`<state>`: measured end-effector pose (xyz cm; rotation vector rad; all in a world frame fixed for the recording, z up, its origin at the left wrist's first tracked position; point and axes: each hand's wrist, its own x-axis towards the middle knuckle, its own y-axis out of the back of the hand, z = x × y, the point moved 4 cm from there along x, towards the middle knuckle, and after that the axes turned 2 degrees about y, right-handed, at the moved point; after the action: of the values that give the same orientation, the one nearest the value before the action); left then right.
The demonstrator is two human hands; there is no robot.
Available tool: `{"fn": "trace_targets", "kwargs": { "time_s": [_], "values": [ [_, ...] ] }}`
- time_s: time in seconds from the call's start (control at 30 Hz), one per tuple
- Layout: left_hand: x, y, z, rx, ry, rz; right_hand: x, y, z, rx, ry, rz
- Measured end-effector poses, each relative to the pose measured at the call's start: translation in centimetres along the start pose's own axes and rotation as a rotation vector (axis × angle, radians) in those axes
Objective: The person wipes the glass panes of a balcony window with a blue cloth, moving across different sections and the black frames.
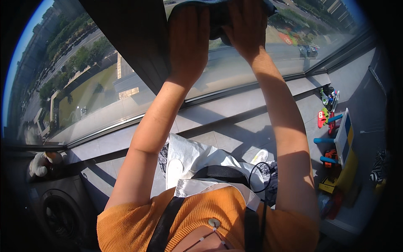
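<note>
Both my arms reach up and forward to a tall window. My left hand point(190, 42) lies with its fingers extended over a dark blue cloth point(217, 22), close beside the dark window post point(132, 34). My right hand point(248, 30) is on the same cloth, its thumb towards the left hand and its fingers bunched into the fabric. The cloth is against or just before the window pane point(233, 71); its upper part is cut off by the picture's top edge. Shadow covers both hands, so the fingertips are hard to make out.
A tiled ledge point(220, 115) runs below the window. At lower left stands a front-loading washing machine point(61, 211) with a pale stuffed toy point(44, 163) near it. A small table with blue legs point(346, 138) and several toys point(329, 96) occupy the right side. A black cable point(251, 181) loops at my waist.
</note>
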<state>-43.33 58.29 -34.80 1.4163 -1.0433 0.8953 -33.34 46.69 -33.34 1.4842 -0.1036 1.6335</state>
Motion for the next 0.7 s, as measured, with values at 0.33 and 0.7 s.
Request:
{"fn": "trace_targets", "kwargs": {
  "time_s": [0.33,0.7],
  "values": [
    [-15.5,-4.8,2.5,0.082,0.2,-0.497,-14.6,-10.0,-6.4,0.154,-0.029,-0.131],
    [-30.0,-8.2,4.6,0.178,0.114,-0.824,-27.2,-13.7,-9.0,0.173,0.078,-0.279]
  ]
}}
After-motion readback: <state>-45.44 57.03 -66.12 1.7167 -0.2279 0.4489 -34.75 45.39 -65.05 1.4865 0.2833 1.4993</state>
